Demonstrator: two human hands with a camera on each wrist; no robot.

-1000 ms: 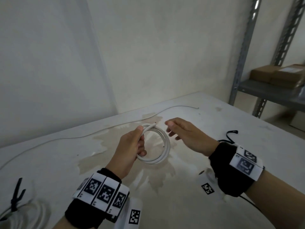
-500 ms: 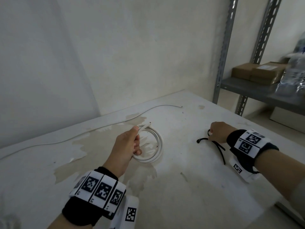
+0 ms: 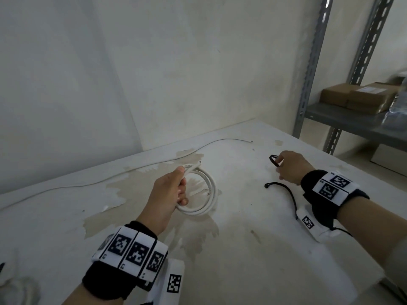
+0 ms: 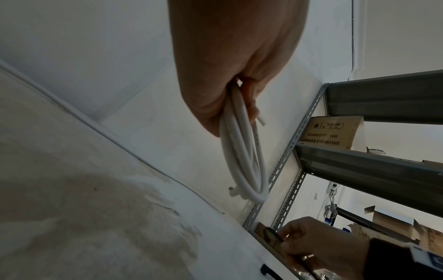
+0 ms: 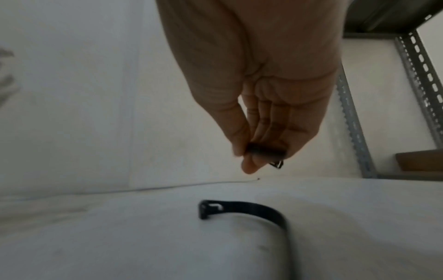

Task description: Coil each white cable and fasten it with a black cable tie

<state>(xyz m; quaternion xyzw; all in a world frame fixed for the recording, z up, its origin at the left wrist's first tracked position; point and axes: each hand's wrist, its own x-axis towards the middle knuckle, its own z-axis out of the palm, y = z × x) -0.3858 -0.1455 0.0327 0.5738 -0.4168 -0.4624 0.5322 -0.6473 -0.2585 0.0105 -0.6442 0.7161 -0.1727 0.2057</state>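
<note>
My left hand (image 3: 170, 191) (image 4: 230, 75) grips a coiled white cable (image 3: 206, 194) (image 4: 246, 161) just above the table, its loops hanging from my fist and one cut end poking out past my thumb. To the right, my right hand (image 3: 288, 167) (image 5: 258, 94) pinches a black cable tie (image 3: 273, 160) (image 5: 263, 151) between thumb and fingers, lifted off the table. A second black cable tie (image 3: 284, 191) (image 5: 251, 210) lies curved on the table below that hand. Another thin white cable (image 3: 132, 175) stretches uncoiled along the back of the table.
The white table (image 3: 253, 249) has a brownish stain under the coil. A wall stands behind it. Grey metal shelving (image 3: 308, 73) with cardboard boxes (image 3: 356, 96) stands at the right. A blurred white cable bundle (image 3: 19, 289) shows at the lower left corner.
My right hand left the coil, swung right to the cable ties and picked one up off the table. My left hand kept its grip on the coil.
</note>
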